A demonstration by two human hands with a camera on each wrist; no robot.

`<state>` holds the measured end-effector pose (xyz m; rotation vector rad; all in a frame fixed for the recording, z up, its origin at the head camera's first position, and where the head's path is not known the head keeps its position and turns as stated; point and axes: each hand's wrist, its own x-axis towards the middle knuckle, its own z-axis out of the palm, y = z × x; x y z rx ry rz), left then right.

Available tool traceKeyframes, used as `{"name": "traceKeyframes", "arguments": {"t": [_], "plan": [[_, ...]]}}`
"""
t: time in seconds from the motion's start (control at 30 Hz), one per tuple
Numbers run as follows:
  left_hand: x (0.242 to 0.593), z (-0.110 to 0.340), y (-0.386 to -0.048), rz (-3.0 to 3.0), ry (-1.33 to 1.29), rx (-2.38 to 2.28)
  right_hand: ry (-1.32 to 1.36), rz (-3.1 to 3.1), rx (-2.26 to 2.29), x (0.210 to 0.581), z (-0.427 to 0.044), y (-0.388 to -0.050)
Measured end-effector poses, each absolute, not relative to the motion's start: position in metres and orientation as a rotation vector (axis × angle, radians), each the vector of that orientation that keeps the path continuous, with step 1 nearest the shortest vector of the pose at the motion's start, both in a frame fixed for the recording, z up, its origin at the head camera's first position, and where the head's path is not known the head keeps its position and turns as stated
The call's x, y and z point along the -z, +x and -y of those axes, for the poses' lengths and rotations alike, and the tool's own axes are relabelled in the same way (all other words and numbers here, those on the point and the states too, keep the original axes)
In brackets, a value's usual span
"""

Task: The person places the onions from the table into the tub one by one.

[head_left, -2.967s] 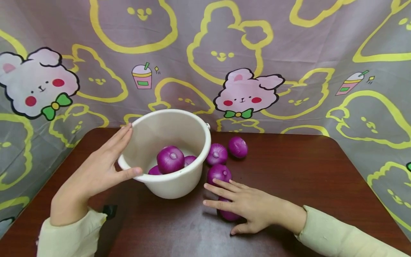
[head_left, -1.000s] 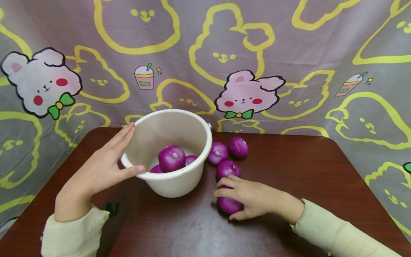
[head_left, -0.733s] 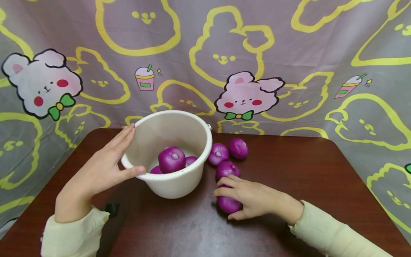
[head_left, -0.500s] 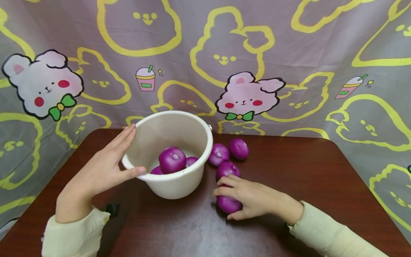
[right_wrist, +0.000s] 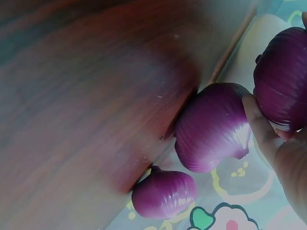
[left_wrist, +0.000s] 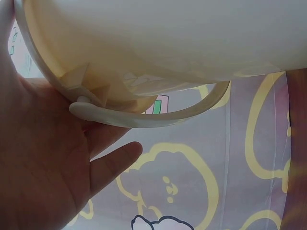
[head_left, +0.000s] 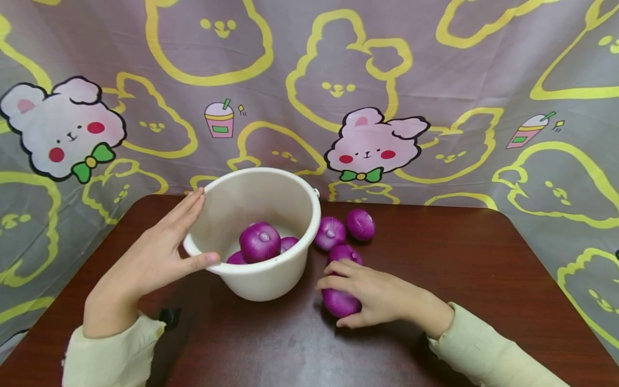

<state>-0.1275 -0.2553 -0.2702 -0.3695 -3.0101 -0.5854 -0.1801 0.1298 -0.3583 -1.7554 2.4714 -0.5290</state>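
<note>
Toward the table's (head_left: 435, 269) far edge your spread left hand (head_left: 152, 252) touches the bucket (head_left: 263, 282), handle (left_wrist: 156, 120) visible only wrist-side; your right hand (head_left: 372, 293) grips a half-hidden onion (head_left: 340, 303).

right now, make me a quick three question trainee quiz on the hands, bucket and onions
1. In the head view, how many onions show outside the bucket, counting the gripped one?
2. What is the left hand touching? A) an onion B) the bucket's rim C) the patterned cloth
3. True or false: the right hand is inside the bucket.

Key: 1. Four. 2. B. 3. False; the right hand grips an onion outside it.
</note>
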Motion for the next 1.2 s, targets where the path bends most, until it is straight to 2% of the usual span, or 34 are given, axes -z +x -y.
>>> {"name": "traceKeyframes", "arguments": {"t": [0.63,0.93,1.2], "plan": [[0.269,0.256,-0.127,3.01,-0.368,0.559,-1.707,-2.519,0.743,0.346,-0.128,-0.19],[0.271,0.255,-0.129,2.997,-0.391,0.575,-1.529,-2.569,0.903,0.34,-0.131,-0.193],[0.269,0.256,-0.128,2.997,-0.386,0.571,-1.506,-2.6,0.963,0.334,-0.133,-0.199]]}}
